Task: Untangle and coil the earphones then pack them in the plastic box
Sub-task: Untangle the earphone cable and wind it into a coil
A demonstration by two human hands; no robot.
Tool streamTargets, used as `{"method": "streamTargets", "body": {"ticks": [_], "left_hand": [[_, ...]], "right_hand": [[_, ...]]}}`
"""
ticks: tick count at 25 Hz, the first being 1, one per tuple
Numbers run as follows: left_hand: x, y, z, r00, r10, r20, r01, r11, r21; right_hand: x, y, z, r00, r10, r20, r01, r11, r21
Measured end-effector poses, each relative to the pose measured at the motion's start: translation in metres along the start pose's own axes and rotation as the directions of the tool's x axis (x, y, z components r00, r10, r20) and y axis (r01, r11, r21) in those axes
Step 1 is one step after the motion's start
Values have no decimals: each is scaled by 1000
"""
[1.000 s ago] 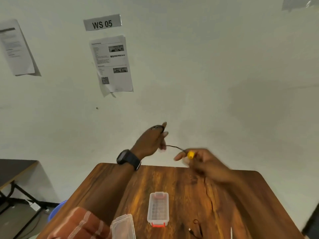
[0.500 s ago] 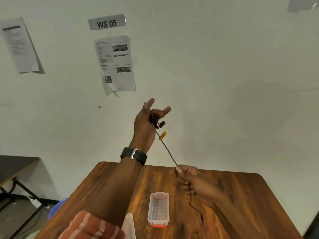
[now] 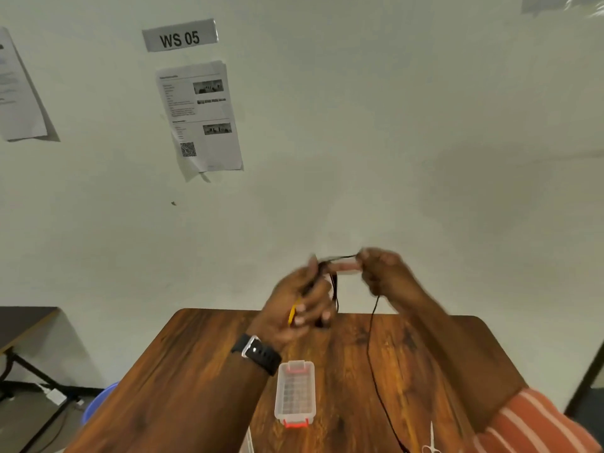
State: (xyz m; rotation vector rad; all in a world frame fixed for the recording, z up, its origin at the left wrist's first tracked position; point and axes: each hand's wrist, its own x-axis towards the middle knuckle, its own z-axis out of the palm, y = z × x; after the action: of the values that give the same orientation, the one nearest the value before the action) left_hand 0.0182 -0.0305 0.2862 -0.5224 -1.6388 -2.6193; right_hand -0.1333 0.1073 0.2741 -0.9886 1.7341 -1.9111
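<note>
Hands meet above the far edge of the table [image 3: 196, 371], both blurred. The left hand [image 3: 302, 305] is raised with its palm toward the camera, index finger stretched out to the right and the other fingers curled in. Black earphone cord [image 3: 371, 348] runs over that index finger and down across the palm in what looks like a few turns; blur hides how many. A yellow piece [image 3: 292, 313] of the earphones shows under the curled fingertips, so those fingers are closed over cord. A black watch [image 3: 258, 353] sits on the left wrist.

The right hand [image 3: 384, 276] is just beside the left index fingertip, fingers bunched and pinching the cord at the top. From this hand the cord stretches left to the other hand, and a loose length drops down over the tabletop toward the near edge, where it leaves the frame.

On the table, below the left wrist, lies the clear plastic box [image 3: 295, 392], open, with an orange latch at its near end. It holds no cord. A small pair of scissors [image 3: 430, 443] lies at the bottom edge, near a striped orange sleeve [image 3: 536, 423] on the right arm. Papers and a sign reading WS 05 [image 3: 179, 35] hang on the wall behind.
</note>
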Motion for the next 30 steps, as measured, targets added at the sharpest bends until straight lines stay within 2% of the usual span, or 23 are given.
{"method": "streamTargets", "body": {"ticks": [2, 3, 5, 6, 7, 8, 9, 10, 11, 12, 14, 16, 18, 19, 21, 23, 24, 25, 26, 27, 28, 29, 30], "left_hand": [[20, 21, 3, 949, 214, -231, -227, 973, -30], [31, 34, -2, 886, 296, -357, -296, 954, 54], [48, 54, -25, 746, 431, -508, -267, 892, 366], [53, 59, -39, 711, 499, -496, -166, 804, 571], [53, 60, -52, 726, 539, -427, -22, 639, 769], [52, 57, -67, 793, 502, -346, 116, 432, 894], [50, 50, -78, 857, 404, -320, 228, 260, 938], [46, 40, -82, 896, 269, -354, 303, 215, 928], [39, 28, -81, 914, 117, -387, 337, 311, 889], [31, 17, -74, 924, -38, -380, 352, 473, 808], [19, -3, -54, 950, -216, -227, 308, 776, 550], [17, -9, -34, 986, -136, -100, 159, 952, 263], [25, 4, -14, 988, 51, -149, -42, 997, 66], [31, 14, -9, 963, 151, -224, -149, 989, 24], [46, 34, -12, 875, 296, -384, -299, 953, 52], [57, 44, -27, 775, 379, -505, -280, 923, 263], [58, 43, -36, 743, 422, -519, -187, 876, 445], [56, 36, -45, 742, 458, -489, -43, 761, 647], [50, 26, -51, 783, 449, -431, 116, 575, 810], [43, 13, -56, 838, 398, -373, 231, 361, 903], [34, -1, -62, 880, 325, -346, 285, 221, 933], [27, -14, -66, 903, 254, -346, 298, 209, 931], [20, -26, -65, 912, 192, -363, 296, 306, 905]], "right_hand": [[-18, 34, 20, 996, 60, 72, -55, 996, -71], [-30, 48, 27, 986, 94, 138, -82, 992, -92], [-50, 60, 33, 957, 128, 261, -96, 987, -131], [-53, 58, 32, 950, 119, 288, -74, 984, -162], [-52, 50, 29, 951, 100, 292, -47, 982, -184], [-47, 38, 24, 960, 74, 269, -23, 982, -187], [-40, 23, 18, 974, 37, 222, 5, 983, -183], [-30, 8, 11, 988, -10, 152, 39, 981, -189], [-19, -6, 3, 995, -58, 77, 74, 973, -217], [-7, -18, -6, 995, -94, 20, 96, 966, -241], [15, -27, -16, 992, -121, -33, 110, 967, -228], [26, -16, -15, 993, -104, -55, 91, 975, -204], [21, 7, -2, 997, -76, -23, 69, 969, -239], [13, 20, 8, 998, -51, 27, 56, 965, -257], [-7, 44, 26, 988, 27, 152, 20, 954, -299], [-26, 51, 37, 968, 64, 243, 15, 950, -313], [-32, 48, 40, 961, 70, 269, 12, 956, -292], [-35, 40, 39, 955, 74, 287, 17, 954, -300], [-35, 28, 36, 951, 69, 300, 37, 942, -335], [-33, 16, 31, 951, 47, 305, 84, 912, -403], [-30, 5, 25, 951, 14, 308, 140, 871, -471], [-26, -7, 18, 953, -19, 304, 183, 832, -523], [-22, -18, 10, 958, -43, 284, 200, 810, -551]]}}
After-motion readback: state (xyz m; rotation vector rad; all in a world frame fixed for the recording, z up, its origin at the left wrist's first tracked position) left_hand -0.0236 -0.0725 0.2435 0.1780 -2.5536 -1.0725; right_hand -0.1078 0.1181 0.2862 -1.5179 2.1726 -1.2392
